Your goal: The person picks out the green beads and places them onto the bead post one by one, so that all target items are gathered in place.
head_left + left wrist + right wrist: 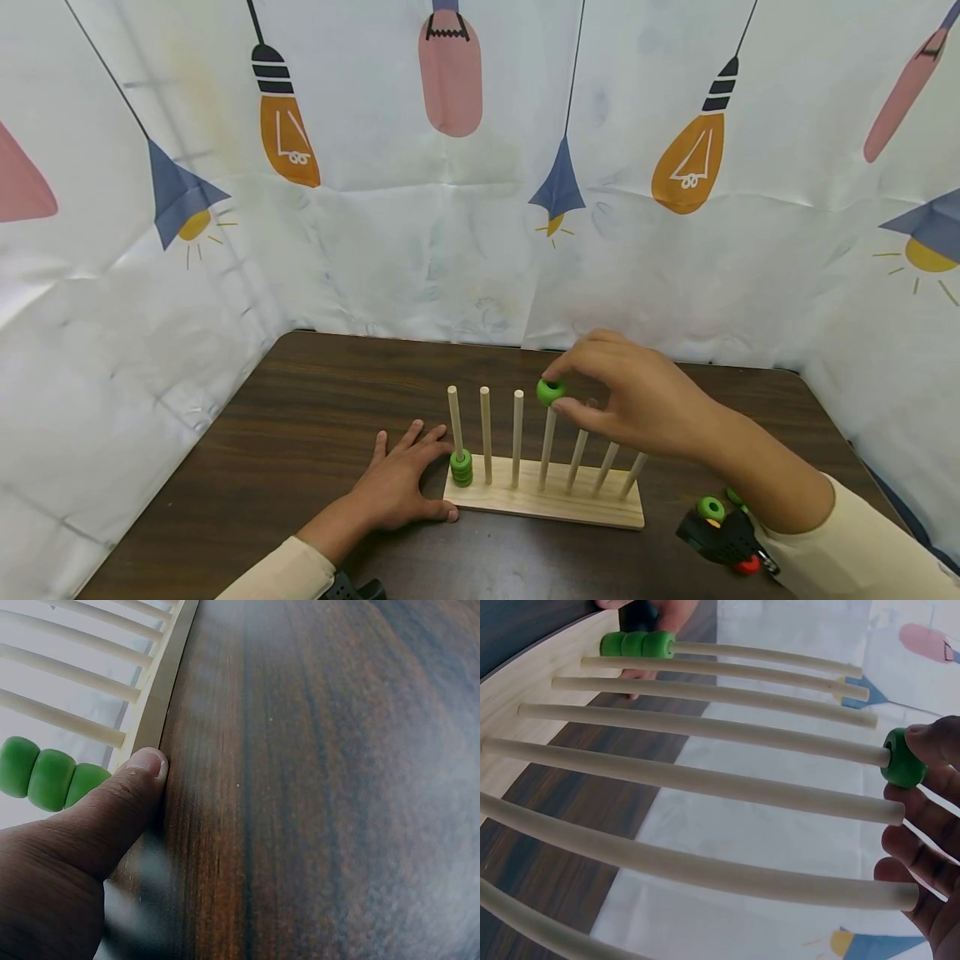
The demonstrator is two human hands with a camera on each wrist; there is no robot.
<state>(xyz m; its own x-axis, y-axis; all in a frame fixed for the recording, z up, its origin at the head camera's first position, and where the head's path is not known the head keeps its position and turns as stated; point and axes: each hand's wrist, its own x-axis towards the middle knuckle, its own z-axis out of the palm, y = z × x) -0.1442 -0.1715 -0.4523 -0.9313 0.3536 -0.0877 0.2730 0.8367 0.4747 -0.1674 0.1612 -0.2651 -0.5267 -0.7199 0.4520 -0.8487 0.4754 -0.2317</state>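
Note:
A wooden peg rack [540,497] with a row of upright pegs stands on the table. Three green beads [462,469] are stacked at the foot of its leftmost peg; they also show in the left wrist view [51,778]. My right hand [637,396] pinches another green bead [904,759] between thumb and fingers, at the tip of the fourth peg [705,731] from the left. My left hand [405,483] lies at the rack's left end with spread fingers. Its thumb [124,802] touches the front edge of the base.
More green beads [710,509] lie on the dark wooden table [300,417] at the right, partly hidden by the right forearm and a black wrist device [723,540]. A white cloth with printed lamps [390,258] hangs behind the table and at both sides.

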